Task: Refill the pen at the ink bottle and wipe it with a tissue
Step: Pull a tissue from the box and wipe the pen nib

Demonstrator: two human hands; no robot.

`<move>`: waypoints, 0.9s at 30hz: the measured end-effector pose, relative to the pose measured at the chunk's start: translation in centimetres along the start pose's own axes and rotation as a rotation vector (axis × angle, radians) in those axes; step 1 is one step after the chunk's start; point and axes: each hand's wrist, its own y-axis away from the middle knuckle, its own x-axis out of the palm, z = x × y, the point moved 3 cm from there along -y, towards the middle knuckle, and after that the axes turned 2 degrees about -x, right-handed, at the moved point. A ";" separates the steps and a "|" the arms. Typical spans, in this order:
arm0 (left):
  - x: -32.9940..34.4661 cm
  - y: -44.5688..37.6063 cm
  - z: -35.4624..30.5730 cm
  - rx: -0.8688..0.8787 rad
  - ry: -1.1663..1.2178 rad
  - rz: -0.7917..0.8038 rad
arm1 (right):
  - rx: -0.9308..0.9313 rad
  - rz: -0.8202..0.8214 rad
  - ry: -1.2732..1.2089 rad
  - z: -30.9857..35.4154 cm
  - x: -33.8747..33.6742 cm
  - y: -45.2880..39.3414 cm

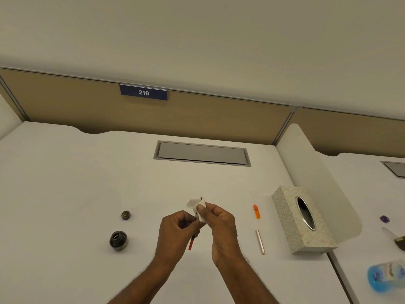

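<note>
Landmark: open dark glass ink bottle (118, 240) on the white desk (65, 172).

Just beyond the bottle, a little right: its small round dark cap (125, 215), lying apart from it.

Right of the bottle, over the desk: our left hand (175, 232), fingers curled round the slim red-barrelled pen (191, 244). Red tail pokes out below the fist, pointing down and slightly left toward us; the long axis runs up and away, nib end into the tissue.

Further right, touching the left hand: our right hand (220, 224), thumb and fingers pinching a crumpled white tissue (198, 208) around the pen's front end. A dark tip shows just above the tissue. Wiping looks underway; the right hand does the rubbing, the left steadies.

Well right of the bottle: small orange plastic piece (256, 211), then a slim silver tube (260, 241), likely pen parts, both lying loose. Farthest right: patterned white tissue box (303, 218) with oval opening.

Bottle uncapped; we judge filling done and reassembly pending.
</note>
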 end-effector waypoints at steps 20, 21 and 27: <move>0.5 0.9 -0.7 0.129 -0.007 0.028 | -0.122 -0.016 0.170 0.9 -0.4 -0.6; 0.5 0.9 -0.7 0.130 -0.001 0.046 | -0.120 0.015 0.170 1.1 -0.5 -0.7; 0.1 1.0 -1.7 0.021 0.164 0.227 | 0.066 0.401 -0.055 2.7 -0.9 -1.3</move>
